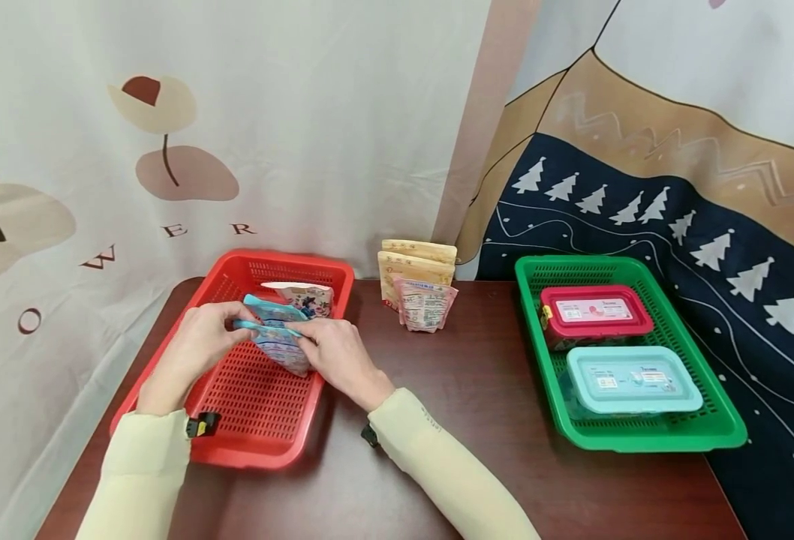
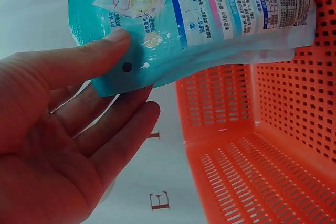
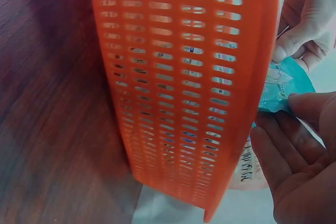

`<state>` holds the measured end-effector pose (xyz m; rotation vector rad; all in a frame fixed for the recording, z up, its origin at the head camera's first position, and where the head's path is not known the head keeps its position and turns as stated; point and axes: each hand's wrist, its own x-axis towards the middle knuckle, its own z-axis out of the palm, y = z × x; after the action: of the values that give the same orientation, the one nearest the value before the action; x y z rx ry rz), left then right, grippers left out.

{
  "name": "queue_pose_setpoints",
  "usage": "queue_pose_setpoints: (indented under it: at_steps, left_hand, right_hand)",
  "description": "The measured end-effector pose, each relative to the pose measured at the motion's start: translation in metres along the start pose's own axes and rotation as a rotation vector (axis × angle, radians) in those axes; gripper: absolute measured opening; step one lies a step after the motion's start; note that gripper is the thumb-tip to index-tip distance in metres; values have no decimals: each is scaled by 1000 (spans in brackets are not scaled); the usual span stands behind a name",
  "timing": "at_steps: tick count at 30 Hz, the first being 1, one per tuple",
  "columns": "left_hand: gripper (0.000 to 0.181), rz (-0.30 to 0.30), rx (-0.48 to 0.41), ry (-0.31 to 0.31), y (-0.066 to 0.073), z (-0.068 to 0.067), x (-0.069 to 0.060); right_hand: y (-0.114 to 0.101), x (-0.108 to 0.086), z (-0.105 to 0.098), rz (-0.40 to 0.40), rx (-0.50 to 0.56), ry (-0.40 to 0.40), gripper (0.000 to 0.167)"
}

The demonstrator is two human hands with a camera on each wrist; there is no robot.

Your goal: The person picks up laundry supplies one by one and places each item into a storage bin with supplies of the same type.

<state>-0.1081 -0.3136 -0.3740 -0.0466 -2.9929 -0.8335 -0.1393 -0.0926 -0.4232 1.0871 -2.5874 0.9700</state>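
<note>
Two light-blue printed pouches stand at the right side of the red basket. The left hand pinches a top corner of the front pouch between thumb and fingers; in the left wrist view the hand has its thumb on the printed face. The right hand pinches the opposite top corner; in the right wrist view this hand is partly behind the basket wall. A white pouch with dark print stands behind the blue ones.
Two yellow pouches and a pink pouch stand on the brown table near the curtain. At the right, a green basket holds a red-lidded box and a blue-lidded box.
</note>
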Motion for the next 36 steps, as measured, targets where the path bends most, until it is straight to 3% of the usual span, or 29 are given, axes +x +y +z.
queue_pose_setpoints:
  at_steps: [8,14,17,24,33,36]
  left_hand:
    - [13,-11,-13,-39,0,3,1]
    - [38,-30,-7,-66,2,2,-5]
    - [49,-40,1,-44,6,-1,-14]
    - [57,18,18,153,26,-6,-32]
    - [51,138,-130,395,65,6,-42]
    - [48,181,-176,443,77,13,-44]
  right_hand:
    - [4,-4,5,21,29,-1,29]
    - [4,-11,3,40,54,9,39]
    - [4,-18,-2,37,88,50,42]
    - [9,-41,-22,60,204,201,40]
    - [27,-77,-57,130,308,334,37]
    - [37,-90,-67,179,320,361,37]
